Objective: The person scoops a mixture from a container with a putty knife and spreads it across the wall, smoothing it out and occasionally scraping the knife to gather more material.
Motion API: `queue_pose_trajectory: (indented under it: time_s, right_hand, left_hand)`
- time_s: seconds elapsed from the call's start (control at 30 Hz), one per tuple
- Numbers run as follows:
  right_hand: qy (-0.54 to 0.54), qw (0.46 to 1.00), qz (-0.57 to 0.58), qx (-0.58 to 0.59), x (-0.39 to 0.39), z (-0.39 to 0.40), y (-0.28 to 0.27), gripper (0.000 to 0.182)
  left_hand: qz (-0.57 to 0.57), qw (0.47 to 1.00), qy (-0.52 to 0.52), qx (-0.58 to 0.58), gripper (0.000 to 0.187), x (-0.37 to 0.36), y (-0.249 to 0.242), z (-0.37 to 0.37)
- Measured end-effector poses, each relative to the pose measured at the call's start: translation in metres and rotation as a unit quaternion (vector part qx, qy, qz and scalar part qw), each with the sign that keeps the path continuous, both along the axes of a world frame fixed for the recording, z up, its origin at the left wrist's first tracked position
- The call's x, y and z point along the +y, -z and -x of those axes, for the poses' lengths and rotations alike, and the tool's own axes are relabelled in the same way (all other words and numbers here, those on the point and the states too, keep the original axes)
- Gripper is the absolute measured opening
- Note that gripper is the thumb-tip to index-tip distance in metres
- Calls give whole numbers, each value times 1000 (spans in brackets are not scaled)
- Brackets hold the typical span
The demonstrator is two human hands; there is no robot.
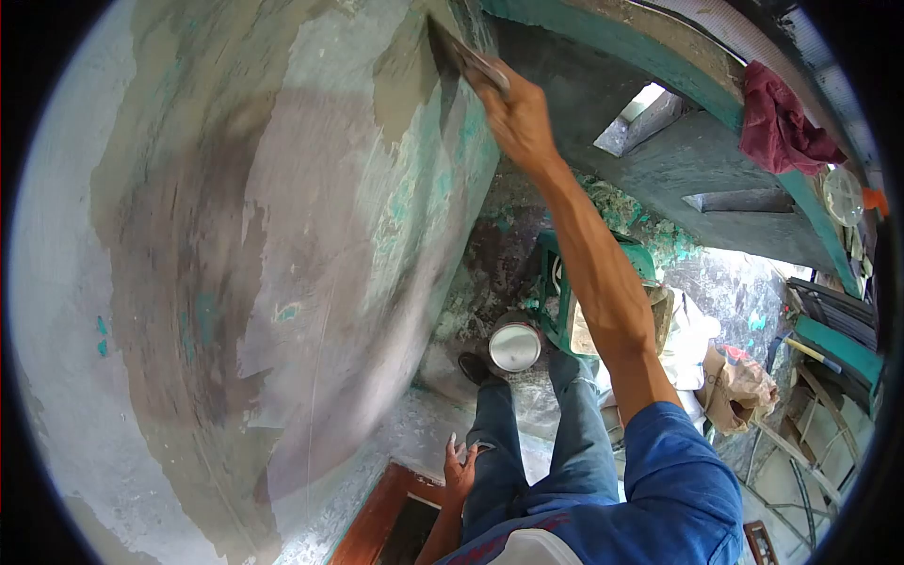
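Note:
My right hand (520, 115) is raised at the top of the view, its fingers wrapped round the handle of a plastering trowel (444, 49). The trowel's dark blade meets the wall (320, 160) near its upper corner. Uneven grey and brownish coats cover that wall, with turquoise paint showing through in patches. Low by my thigh hangs my left hand (460, 468), its fingers apart and whitened at the tips, with no tool visible in it.
A bucket (515, 347) with pale contents stands on the floor by my shoe. Beside it is a green plastic chair (556, 292). A brown paper bag (737, 388) lies at right. A maroon cloth (780, 122) hangs on the ledge. A wooden frame (381, 499) is below.

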State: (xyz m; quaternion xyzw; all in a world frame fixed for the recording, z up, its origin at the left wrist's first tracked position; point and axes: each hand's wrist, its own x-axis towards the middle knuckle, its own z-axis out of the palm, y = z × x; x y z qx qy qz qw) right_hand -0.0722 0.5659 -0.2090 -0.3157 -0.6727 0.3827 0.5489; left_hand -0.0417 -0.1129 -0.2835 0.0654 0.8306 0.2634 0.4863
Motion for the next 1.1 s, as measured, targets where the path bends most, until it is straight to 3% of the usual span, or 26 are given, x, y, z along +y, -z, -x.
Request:
queue_pose_trajectory:
  time_s: [0.13,0.23,0.33,0.47,0.57,0.63,0.67,0.77,0.93,1.0,1.07,1.1]
  right_hand:
    - [-4,999,-25,40,-3,-16,-6,39]
    - [65,998,6,6,18,-1,-12,38]
    - [38,998,-9,40,21,13,-15,36]
    - [36,998,-41,-27,-37,27,-5,42]
    - [-18,1000,-23,8,-101,10,-26,47]
    - [-56,998,-26,2,-99,-10,-22,52]
    - [21,998,-60,6,-78,-8,-17,47]
    - [72,997,-9,11,-20,-3,-24,41]
    - [90,994,-42,47,30,18,-20,35]
    - [85,991,-70,79,25,25,-14,34]
    - [45,996,79,15,-9,28,-24,42]
    - [42,997,51,35,-26,37,-21,46]
  left_hand:
    - [-23,999,31,-2,73,-5,-3,-2]
    - [-33,998,50,26,75,-10,0,0]
    - [-27,999,12,15,75,-15,3,4]
    - [-20,999,27,26,75,-23,10,10]
    - [2,999,47,25,75,-20,14,9]
    - [29,997,68,33,75,-11,11,14]
    - [13,998,49,24,75,-7,7,15]
    - [-15,1000,20,16,75,6,2,17]
    - [-11,1000,2,12,76,-2,7,15]
    - [-41,998,31,25,77,-10,8,11]
    - [-21,999,35,17,77,-12,-3,6]
    - [-10,999,41,10,77,-5,-3,6]
